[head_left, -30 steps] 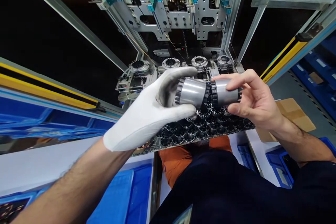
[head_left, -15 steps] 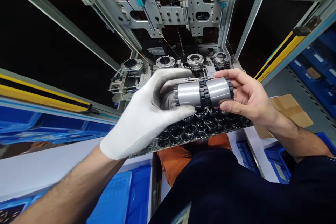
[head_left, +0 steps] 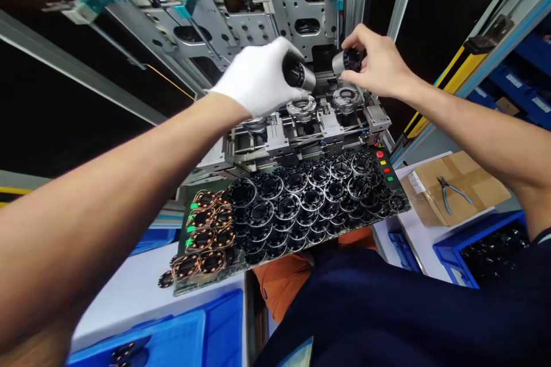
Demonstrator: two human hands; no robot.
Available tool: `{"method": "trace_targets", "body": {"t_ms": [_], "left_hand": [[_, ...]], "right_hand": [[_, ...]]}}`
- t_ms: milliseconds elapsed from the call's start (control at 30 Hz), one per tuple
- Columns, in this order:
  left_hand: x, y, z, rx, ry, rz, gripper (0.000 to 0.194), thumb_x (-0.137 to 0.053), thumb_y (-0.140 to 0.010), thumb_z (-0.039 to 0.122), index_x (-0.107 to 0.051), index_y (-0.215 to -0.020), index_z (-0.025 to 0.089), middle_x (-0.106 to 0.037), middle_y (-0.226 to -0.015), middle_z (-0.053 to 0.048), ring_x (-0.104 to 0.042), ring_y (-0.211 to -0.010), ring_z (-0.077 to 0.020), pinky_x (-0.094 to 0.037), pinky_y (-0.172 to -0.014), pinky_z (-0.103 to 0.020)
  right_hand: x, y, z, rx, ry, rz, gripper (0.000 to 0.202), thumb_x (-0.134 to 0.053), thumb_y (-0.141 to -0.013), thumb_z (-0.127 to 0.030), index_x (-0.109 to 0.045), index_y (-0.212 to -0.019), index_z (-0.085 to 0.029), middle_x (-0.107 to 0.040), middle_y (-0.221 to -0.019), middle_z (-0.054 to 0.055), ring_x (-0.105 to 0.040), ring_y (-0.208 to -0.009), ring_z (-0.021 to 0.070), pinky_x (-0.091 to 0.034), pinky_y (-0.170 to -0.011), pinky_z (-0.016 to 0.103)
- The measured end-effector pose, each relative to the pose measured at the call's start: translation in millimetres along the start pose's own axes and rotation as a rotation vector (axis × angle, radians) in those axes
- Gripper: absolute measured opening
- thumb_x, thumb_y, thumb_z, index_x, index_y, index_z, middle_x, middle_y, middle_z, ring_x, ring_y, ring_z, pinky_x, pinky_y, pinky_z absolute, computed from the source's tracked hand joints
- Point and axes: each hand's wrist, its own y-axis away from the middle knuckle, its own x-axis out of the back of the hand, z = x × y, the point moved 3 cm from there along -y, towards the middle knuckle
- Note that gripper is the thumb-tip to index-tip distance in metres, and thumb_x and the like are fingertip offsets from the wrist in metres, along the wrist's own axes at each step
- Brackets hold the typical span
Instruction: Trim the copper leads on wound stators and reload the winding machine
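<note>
Head view: we are seeing the gloved left hand (head_left: 258, 77) gripping one cylinder (head_left: 298, 74) and the bare right hand (head_left: 379, 66) gripping another (head_left: 346, 61), both raised above the machine's fixtures (head_left: 301, 108), beyond the tray (head_left: 297, 200).

Pliers (head_left: 450, 192) on cardboard (head_left: 469, 183), blue bin (head_left: 473, 235)

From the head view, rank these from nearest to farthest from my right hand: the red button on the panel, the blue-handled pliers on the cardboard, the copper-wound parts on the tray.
1. Red button, below the right hand, at the tray's right corner.
2. Blue-handled pliers, lower right on the cardboard.
3. Copper-wound parts, far lower left on the tray.
</note>
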Motion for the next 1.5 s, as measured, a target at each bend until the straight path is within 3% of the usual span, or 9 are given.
{"method": "trace_targets", "body": {"t_ms": [233, 433, 667, 833, 1000, 1133, 1267, 1367, 1500], "left_hand": [[-69.1, -54, -47, 0.132, -0.05, -0.215, 0.096, -0.083, -0.077, 0.075, -0.073, -0.15, 0.014, -0.085, -0.139, -0.001, -0.071, -0.118, -0.0213, -0.06, -0.115, -0.049], [-74.7, -58, -67, 0.076, -0.107, -0.266, 0.079, -0.085, -0.079, 0.071, -0.079, -0.141, 0.023, -0.086, -0.128, 0.013, -0.064, -0.099, -0.0165, -0.059, -0.105, -0.042], [-75.7, -70, -60, 0.178, -0.109, -0.364, 0.107, -0.093, -0.061, 0.092, -0.08, -0.145, 0.026, -0.084, -0.141, 0.013, -0.066, -0.114, -0.0192, -0.049, -0.131, -0.045], [-66.2, -72, -44, 0.069, -0.323, -0.461, 0.089, -0.065, -0.099, 0.087, -0.072, -0.159, 0.022, -0.083, -0.146, 0.001, -0.066, -0.11, -0.0175, -0.057, -0.124, -0.044], [-72.6, -75, -51, 0.078, -0.304, -0.479, 0.091, -0.073, -0.095, 0.086, -0.073, -0.157, 0.02, -0.08, -0.154, -0.005, -0.072, -0.128, -0.0273, -0.056, -0.127, -0.061], [-106.0, -48, -57, 0.055, -0.121, -0.437, 0.139, -0.077, -0.076, 0.099, -0.047, -0.176, 0.007, -0.056, -0.181, -0.015, -0.053, -0.164, -0.0406, -0.037, -0.143, -0.068], [-135.0, -13, -51, -0.073, 0.014, -0.394, 0.139, -0.074, -0.095, 0.086, -0.021, -0.183, -0.007, -0.013, -0.195, -0.031, -0.015, -0.183, -0.0504, -0.018, -0.149, -0.066], [-114.9, 1, -63, -0.113, 0.075, -0.33, 0.124, -0.063, -0.105, 0.078, -0.02, -0.182, -0.009, -0.013, -0.196, -0.029, -0.015, -0.184, -0.0463, -0.015, -0.151, -0.061], [-37.1, 34, -120, -0.086, 0.054, -0.108, 0.104, -0.059, -0.109, 0.067, -0.024, -0.184, 0.004, -0.016, -0.199, -0.009, -0.018, -0.185, -0.0353, -0.011, -0.155, -0.054]], "right_hand": [[-62, -38, 66, 0.0, 0.304, -0.243, 0.06, -0.088, -0.088, -0.027, -0.075, -0.146, -0.018, -0.082, -0.145, 0.012, -0.076, -0.139, 0.0379, -0.063, -0.124, 0.055], [-69, -66, 93, 0.14, 0.281, -0.354, 0.063, -0.105, -0.07, -0.04, -0.086, -0.129, -0.029, -0.086, -0.134, 0.008, -0.077, -0.133, 0.0437, -0.062, -0.123, 0.069], [-73, -102, 100, 0.222, 0.253, -0.502, 0.077, -0.11, -0.047, -0.061, -0.09, -0.115, -0.032, -0.091, -0.114, 0.002, -0.082, -0.12, 0.0382, -0.066, -0.115, 0.066], [-76, -116, 104, 0.225, 0.287, -0.558, 0.069, -0.096, -0.056, -0.083, -0.088, -0.095, -0.026, -0.086, -0.089, -0.008, -0.083, -0.109, 0.0202, -0.063, -0.119, 0.043], [-79, -110, 112, 0.167, 0.318, -0.549, 0.081, -0.108, -0.048, -0.065, -0.088, -0.121, -0.037, -0.09, -0.122, -0.002, -0.083, -0.125, 0.0389, -0.067, -0.119, 0.066], [-98, -74, 103, 0.154, 0.352, -0.54, 0.094, -0.098, -0.066, -0.065, -0.079, -0.149, -0.025, -0.082, -0.15, 0.006, -0.074, -0.144, 0.0434, -0.055, -0.136, 0.064], [-113, -10, 84, 0.121, 0.348, -0.494, 0.11, -0.078, -0.085, -0.03, -0.037, -0.184, -0.007, -0.034, -0.194, 0.017, -0.033, -0.18, 0.0449, -0.035, -0.15, 0.063], [-115, 20, 80, 0.107, 0.322, -0.433, 0.113, -0.064, -0.09, -0.023, -0.014, -0.189, -0.004, -0.01, -0.199, 0.016, -0.012, -0.187, 0.0394, -0.021, -0.153, 0.064], [-120, 21, 90, 0.12, 0.328, -0.457, 0.12, -0.071, -0.086, -0.028, -0.015, -0.189, -0.003, -0.008, -0.199, 0.02, -0.013, -0.186, 0.0437, -0.02, -0.152, 0.065]]}}
